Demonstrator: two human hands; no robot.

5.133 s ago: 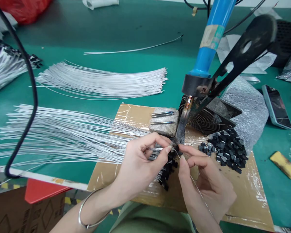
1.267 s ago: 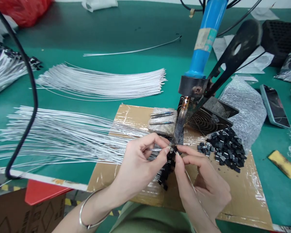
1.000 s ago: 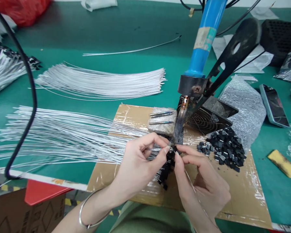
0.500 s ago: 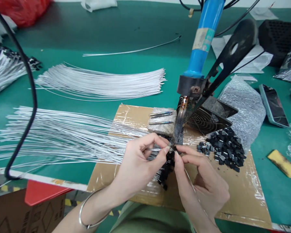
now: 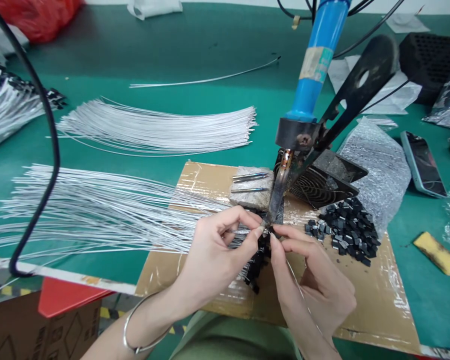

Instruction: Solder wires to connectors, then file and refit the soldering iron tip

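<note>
1. Step in hand: I judge this to be soldering. The small piece [image 5: 265,230] and the thin wire [image 5: 296,280] lie just below the tip [image 5: 275,202] of the soldering iron [image 5: 310,92]; whether they touch it is too small to tell.
2. My left grip [image 5: 217,257]: narrow, thumb and forefinger pinching the small piece, its exact form hidden by my fingertips.
3. My right grip [image 5: 315,280]: narrow, thumb and forefinger holding the thin wire, which runs down across my palm.
4. Next move: in my judgement, it calls for a steady left pinch and a measured feed from the right, skin clear of a presumably hot tip.
5. Counts at the work: one iron; one grey block [image 5: 251,201] bearing apparently three metal rods [image 5: 249,190]; black connectors [image 5: 253,275] beneath my fingers and heaped black parts [image 5: 354,232], both too crowded to count.
6. Counts across the table [image 5: 97,50]: one cardboard sheet [image 5: 378,300]; three wire bundles, namely upper bundle [image 5: 157,127], lower bundle [image 5: 108,207] and black-ended bundle [image 5: 11,100]; one lone wire [image 5: 206,79]; one phone [image 5: 423,162]; one yellow sponge [image 5: 437,253].
</note>
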